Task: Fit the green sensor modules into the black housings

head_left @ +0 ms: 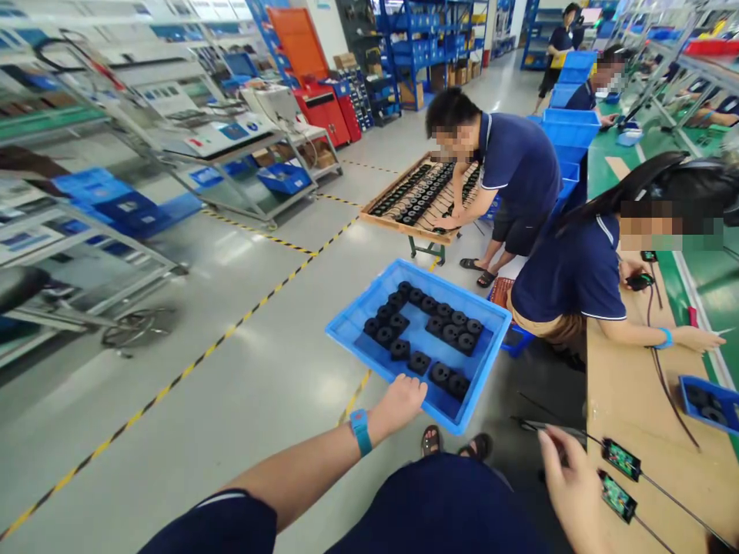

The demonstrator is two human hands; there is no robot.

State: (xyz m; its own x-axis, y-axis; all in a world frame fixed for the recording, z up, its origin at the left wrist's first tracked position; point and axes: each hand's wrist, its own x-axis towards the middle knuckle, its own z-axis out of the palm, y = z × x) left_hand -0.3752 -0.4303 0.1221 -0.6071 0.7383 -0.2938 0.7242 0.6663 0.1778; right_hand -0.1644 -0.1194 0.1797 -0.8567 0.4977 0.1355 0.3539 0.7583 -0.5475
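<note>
My left hand (404, 396) is closed on the near rim of a blue plastic tray (352, 346). Round black parts with centre holes (443, 373) lie in rows inside the tray, with bare gaps between some of them. Off to the right, my right hand (571, 485) is beside the table edge, fingers bent but apart, and I see nothing held in it. Close by it, two small green circuit boards in black housings (621, 459) lie on the table, with thin black cables running out of them. One cable passes behind my right fingers.
A co-worker (569, 269) sits at the wooden-topped bench (617, 369) on the right. Another person (513, 161) bends over a wooden frame (398, 227) of black parts. Stacked blue bins (569, 127) stand behind. Wheeled racks (219, 146) and striped floor tape (248, 315) are left.
</note>
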